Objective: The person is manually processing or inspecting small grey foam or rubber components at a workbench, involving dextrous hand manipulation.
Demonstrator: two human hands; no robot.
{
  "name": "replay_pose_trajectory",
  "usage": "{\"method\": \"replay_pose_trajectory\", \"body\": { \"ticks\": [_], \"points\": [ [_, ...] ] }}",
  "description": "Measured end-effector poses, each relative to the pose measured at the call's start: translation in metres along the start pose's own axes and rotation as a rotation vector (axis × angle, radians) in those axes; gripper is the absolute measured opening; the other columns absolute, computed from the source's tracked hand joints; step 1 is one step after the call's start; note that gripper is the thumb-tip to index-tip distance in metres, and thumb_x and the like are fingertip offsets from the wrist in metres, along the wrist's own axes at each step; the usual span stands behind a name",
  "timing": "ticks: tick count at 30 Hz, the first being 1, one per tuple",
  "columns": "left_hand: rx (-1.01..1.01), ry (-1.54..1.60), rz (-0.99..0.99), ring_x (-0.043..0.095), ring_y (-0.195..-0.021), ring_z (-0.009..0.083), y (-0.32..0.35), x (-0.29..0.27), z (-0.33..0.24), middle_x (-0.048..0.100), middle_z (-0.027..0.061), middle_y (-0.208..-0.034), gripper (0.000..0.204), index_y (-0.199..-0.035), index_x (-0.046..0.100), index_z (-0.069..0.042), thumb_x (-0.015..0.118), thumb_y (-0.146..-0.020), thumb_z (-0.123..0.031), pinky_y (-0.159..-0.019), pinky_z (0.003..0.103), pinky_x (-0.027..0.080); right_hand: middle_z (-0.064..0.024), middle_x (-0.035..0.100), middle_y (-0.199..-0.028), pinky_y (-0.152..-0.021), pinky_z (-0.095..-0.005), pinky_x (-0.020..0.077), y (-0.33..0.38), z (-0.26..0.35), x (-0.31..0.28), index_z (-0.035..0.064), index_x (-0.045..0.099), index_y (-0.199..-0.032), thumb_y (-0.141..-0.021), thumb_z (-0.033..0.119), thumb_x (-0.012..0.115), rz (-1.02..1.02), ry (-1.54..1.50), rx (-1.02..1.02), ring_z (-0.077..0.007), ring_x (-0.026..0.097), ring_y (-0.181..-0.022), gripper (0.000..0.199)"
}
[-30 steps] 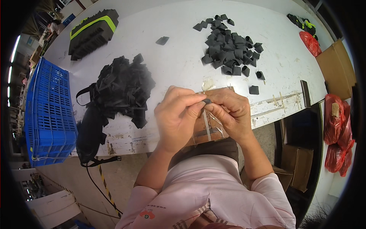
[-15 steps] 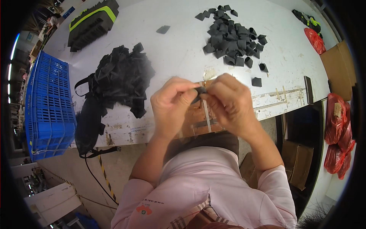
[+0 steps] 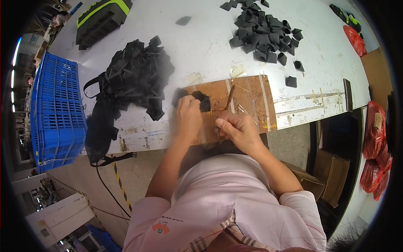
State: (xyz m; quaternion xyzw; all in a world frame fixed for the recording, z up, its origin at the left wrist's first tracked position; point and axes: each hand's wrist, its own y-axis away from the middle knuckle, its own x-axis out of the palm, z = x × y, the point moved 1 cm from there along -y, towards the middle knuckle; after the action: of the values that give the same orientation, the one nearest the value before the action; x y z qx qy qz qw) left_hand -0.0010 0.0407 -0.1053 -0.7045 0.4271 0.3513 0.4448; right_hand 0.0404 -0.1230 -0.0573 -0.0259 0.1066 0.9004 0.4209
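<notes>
My left hand (image 3: 189, 113) has its fingers bent down and closed on a small black piece (image 3: 204, 101) at the left side of a brown board (image 3: 262, 101). Another dark piece (image 3: 179, 94), blurred, sits beside those fingers. My right hand (image 3: 240, 131) is closed in a fist over the board's front part, thumb across the fingers. From the top of that fist a thin brown stick (image 3: 230, 97) points away from me; its lower end is hidden by the hand. Clear tape strips cross the board.
Folded black pieces (image 3: 264, 35) lie heaped at the far right. A pile of flat black strips (image 3: 134, 80) lies left, near a blue crate (image 3: 58, 113). A black bar (image 3: 348, 95) rests by the right edge, red bags (image 3: 372, 130) beyond. Far left stands a dark stack with a yellow-green band (image 3: 103, 25).
My hands, together on a black piece before, have moved apart. The left went down onto the board's left side with a black piece; the right lowered, and the brown stick now shows.
</notes>
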Motion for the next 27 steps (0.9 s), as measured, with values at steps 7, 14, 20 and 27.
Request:
{"method": "replay_pose_trajectory", "body": {
  "ticks": [7, 14, 20, 27],
  "points": [
    [0.228, 0.274, -0.159, 0.053, -0.088, 0.0281, 0.017, -0.044, -0.007, 0.052, 0.0125, -0.098, 0.018, -0.082, 0.061, -0.005, 0.061, -0.065, 0.001, -0.075, 0.034, 0.045, 0.0000, 0.055, -0.066, -0.044, -0.0182, 0.0408, -0.035, -0.023, 0.042, 0.0042, 0.057, -0.081, -0.085, 0.017, 0.055, 0.018, -0.715, 0.333, -0.0061, 0.049, -0.052, 0.014],
    [-0.746, 1.519, -0.053, 0.056, -0.073, 0.0129, 0.032, -0.034, -0.017, 0.058, 0.0076, -0.081, 0.017, -0.094, 0.055, 0.002, 0.056, -0.079, -0.005, -0.061, 0.023, 0.045, -0.0022, 0.060, -0.075, -0.048, -0.0183, 0.0433, -0.031, -0.012, 0.039, 0.0059, 0.057, -0.088, -0.085, 0.018, 0.055, 0.094, -1.101, 0.508, -0.0083, 0.053, -0.060, 0.013],
    [-0.769, 1.582, 0.053, 0.057, -0.066, 0.0117, 0.031, -0.034, -0.018, 0.060, 0.0069, -0.076, 0.011, -0.089, 0.057, 0.001, 0.057, -0.078, -0.004, -0.060, 0.022, 0.046, -0.0046, 0.060, -0.073, -0.048, -0.0177, 0.0450, -0.028, -0.016, 0.034, 0.0030, 0.057, -0.087, -0.085, 0.016, 0.055, 0.130, -1.087, 0.485, -0.0095, 0.055, -0.058, 0.014],
    [-0.648, 1.502, -0.029, 0.056, -0.065, 0.0098, 0.032, -0.038, -0.031, 0.061, 0.0074, -0.076, 0.010, -0.086, 0.058, 0.003, 0.058, -0.079, -0.003, -0.060, 0.020, 0.045, -0.0058, 0.060, -0.073, -0.046, -0.0175, 0.0464, -0.025, -0.014, 0.036, 0.0013, 0.057, -0.086, -0.084, 0.015, 0.056, 0.090, -1.130, 0.525, -0.0100, 0.056, -0.057, 0.014]
  ]
}}
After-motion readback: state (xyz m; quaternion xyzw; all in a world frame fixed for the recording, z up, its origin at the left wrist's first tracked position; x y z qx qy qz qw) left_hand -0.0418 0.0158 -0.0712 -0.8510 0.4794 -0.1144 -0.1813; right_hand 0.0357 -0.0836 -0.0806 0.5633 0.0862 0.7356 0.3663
